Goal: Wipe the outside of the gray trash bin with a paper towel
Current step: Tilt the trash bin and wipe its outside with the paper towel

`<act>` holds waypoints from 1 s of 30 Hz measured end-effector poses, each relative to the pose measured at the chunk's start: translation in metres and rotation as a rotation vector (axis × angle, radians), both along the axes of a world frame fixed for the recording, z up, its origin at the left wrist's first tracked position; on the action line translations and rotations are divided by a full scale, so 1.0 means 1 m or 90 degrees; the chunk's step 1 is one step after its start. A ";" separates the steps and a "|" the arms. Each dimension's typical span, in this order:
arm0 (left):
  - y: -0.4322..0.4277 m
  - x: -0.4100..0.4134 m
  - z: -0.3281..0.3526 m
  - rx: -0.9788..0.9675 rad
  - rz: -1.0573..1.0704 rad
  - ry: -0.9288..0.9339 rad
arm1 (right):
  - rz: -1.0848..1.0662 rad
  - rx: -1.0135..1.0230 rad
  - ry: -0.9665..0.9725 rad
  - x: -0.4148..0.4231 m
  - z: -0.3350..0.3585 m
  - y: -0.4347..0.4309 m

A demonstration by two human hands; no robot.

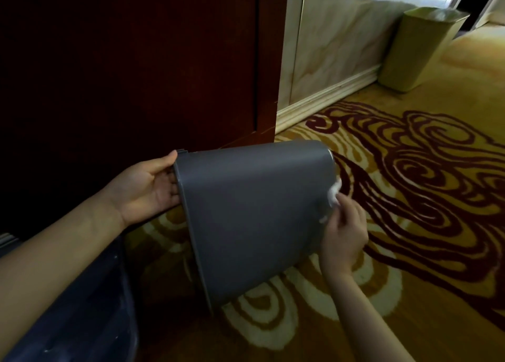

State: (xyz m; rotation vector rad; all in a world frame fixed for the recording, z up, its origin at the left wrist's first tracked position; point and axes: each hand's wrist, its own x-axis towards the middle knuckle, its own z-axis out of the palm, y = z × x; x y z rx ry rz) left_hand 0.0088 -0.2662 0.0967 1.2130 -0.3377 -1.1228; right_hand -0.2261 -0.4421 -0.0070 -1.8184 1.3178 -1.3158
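Observation:
The gray trash bin (251,214) is held on its side above the carpet, its rim to the left and its base to the right. My left hand (149,188) grips the rim, fingers curled inside the opening. My right hand (343,233) presses a crumpled white paper towel (334,195) against the bin's base end at the right. Most of the towel is hidden behind my fingers and the bin's edge.
A dark red wooden door or cabinet (131,61) stands behind the bin. A tan square bin (418,50) sits by the marbled wall (328,47) at upper right. Patterned yellow and maroon carpet (410,184) covers the floor. Dark blue fabric (82,307) lies under my left forearm.

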 end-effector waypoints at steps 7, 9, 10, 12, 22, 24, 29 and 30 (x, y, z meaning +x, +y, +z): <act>0.011 -0.017 0.001 -0.013 -0.010 0.053 | 0.358 -0.191 0.044 0.076 0.081 0.040; 0.013 -0.022 0.002 -0.019 0.004 0.082 | 0.399 -0.230 0.143 0.079 0.081 0.048; 0.012 -0.023 0.003 -0.019 0.017 0.089 | 0.404 -0.233 0.175 0.075 0.080 0.050; 0.009 -0.024 0.007 -0.004 0.063 0.105 | 0.416 -0.215 0.202 0.064 0.083 0.051; -0.015 -0.044 0.011 0.104 0.217 0.072 | 0.540 -0.236 0.354 0.009 0.099 0.035; -0.014 -0.048 0.010 0.089 0.223 0.068 | 0.539 -0.244 0.335 0.007 0.098 0.034; -0.010 -0.053 0.005 0.036 0.199 0.020 | 0.422 -0.143 0.210 0.008 0.095 0.042; -0.009 -0.053 0.004 0.027 0.194 0.017 | 0.402 -0.129 0.189 0.012 0.096 0.048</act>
